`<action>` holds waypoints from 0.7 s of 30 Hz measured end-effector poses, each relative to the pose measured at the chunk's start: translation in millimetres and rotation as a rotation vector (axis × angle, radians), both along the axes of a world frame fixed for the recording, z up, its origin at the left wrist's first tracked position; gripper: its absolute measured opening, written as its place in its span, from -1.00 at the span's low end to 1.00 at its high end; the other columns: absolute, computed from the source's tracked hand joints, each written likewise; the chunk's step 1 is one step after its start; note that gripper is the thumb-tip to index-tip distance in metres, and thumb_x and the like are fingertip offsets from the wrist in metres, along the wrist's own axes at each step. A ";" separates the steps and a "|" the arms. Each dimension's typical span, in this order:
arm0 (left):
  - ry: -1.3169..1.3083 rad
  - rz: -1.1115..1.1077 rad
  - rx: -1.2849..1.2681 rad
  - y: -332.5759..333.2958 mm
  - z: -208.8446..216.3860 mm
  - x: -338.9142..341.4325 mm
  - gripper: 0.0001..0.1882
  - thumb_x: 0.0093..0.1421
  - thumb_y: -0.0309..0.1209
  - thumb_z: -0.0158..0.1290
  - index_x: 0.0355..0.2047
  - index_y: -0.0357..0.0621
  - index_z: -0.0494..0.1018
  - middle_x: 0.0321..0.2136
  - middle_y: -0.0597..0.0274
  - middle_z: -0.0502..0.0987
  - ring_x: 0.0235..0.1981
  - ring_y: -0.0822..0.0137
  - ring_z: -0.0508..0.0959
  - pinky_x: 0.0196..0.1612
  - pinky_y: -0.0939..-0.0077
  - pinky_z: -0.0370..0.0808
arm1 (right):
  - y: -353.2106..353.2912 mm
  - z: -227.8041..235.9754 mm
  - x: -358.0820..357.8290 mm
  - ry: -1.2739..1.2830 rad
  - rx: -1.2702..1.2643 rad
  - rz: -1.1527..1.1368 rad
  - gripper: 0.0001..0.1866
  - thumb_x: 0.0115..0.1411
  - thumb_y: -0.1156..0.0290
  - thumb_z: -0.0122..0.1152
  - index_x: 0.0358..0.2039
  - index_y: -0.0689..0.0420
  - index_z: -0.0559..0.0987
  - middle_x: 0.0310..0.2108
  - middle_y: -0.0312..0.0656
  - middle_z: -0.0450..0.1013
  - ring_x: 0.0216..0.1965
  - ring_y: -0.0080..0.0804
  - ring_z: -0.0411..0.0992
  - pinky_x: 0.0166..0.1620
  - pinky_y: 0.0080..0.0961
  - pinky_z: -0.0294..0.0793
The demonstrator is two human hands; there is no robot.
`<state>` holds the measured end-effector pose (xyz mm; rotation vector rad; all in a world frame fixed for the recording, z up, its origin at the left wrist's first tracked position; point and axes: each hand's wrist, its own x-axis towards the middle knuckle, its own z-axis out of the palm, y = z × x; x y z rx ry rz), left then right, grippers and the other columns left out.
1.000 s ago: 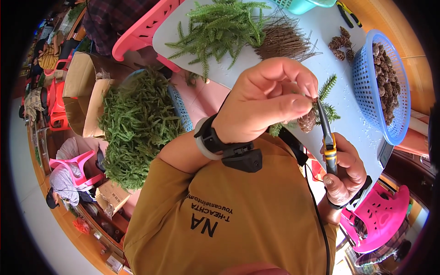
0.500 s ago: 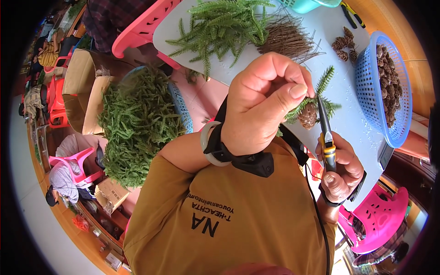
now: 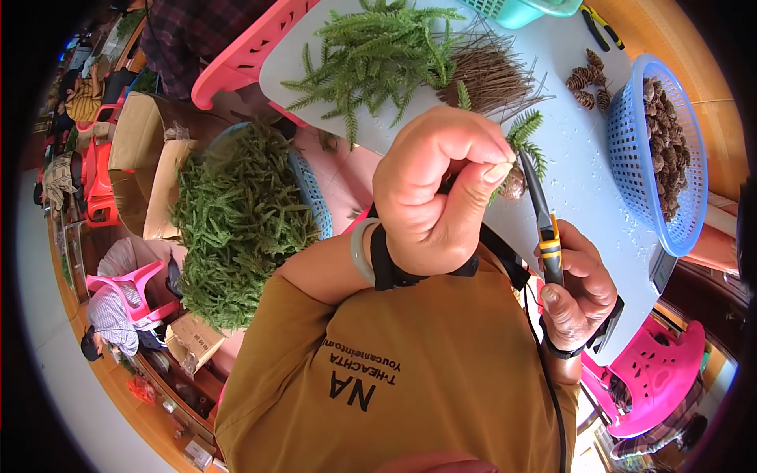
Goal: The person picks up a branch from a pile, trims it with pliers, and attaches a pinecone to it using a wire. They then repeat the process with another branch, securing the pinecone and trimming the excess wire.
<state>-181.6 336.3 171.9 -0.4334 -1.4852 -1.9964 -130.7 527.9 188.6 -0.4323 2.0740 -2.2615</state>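
Observation:
My left hand [image 3: 438,193] is closed, thumb and forefinger pinched together at a green pine sprig [image 3: 523,126]. A brown pine cone [image 3: 514,183] sits among the sprig's needles, partly hidden behind that thumb. In my right hand [image 3: 579,288] is a pair of pliers [image 3: 550,244] with yellow and black handles. Its dark jaws point up and meet the sprig close beside my left fingertips. Whether the jaws grip anything cannot be made out. Another green tip [image 3: 464,96] shows above my left knuckles.
On the pale table [image 3: 587,158] lie green sprigs [image 3: 378,59], thin brown stems [image 3: 493,75], loose pine cones [image 3: 587,79] and yellow-black pliers [image 3: 602,27]. A blue basket [image 3: 619,150] holds cones at right. Left stand a basket heaped with greenery [image 3: 236,221] and a cardboard box [image 3: 138,162].
Both hands have shifted left with the sprig and the pliers. My left hand has turned a little and covers more of the pine cone.

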 end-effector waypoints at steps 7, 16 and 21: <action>0.046 0.072 -0.167 -4.7 -5.9 -0.5 -0.88 0.11 -0.68 0.03 -0.33 -0.29 0.37 -0.38 0.08 0.45 -0.51 0.54 0.37 -0.42 0.73 0.35 | -4.4 -2.4 -5.3 0.099 0.071 -0.023 -0.65 -0.07 0.48 0.34 -0.29 0.42 0.51 -0.20 0.19 0.42 -0.22 -0.17 0.40 -0.11 -0.40 0.33; 0.073 0.190 -0.217 -1.3 0.9 -0.9 -0.92 0.05 -0.70 0.04 -0.44 -0.31 0.42 -0.58 0.17 0.45 -0.57 0.36 0.46 -0.51 0.60 0.38 | 1.8 2.7 -13.8 0.108 0.110 0.073 -0.66 -0.06 0.49 0.34 -0.27 0.40 0.51 -0.18 0.19 0.41 -0.21 -0.20 0.40 -0.10 -0.40 0.32; 0.036 0.095 -0.263 -6.2 3.9 -1.9 -0.91 0.07 -0.69 0.04 -0.41 -0.30 0.42 -0.48 0.14 0.48 -0.55 0.41 0.46 -0.51 0.62 0.39 | 8.0 -1.3 -9.9 0.064 0.097 0.034 -0.65 -0.07 0.47 0.35 -0.27 0.39 0.51 -0.16 0.20 0.41 -0.16 -0.17 0.41 -0.07 -0.38 0.31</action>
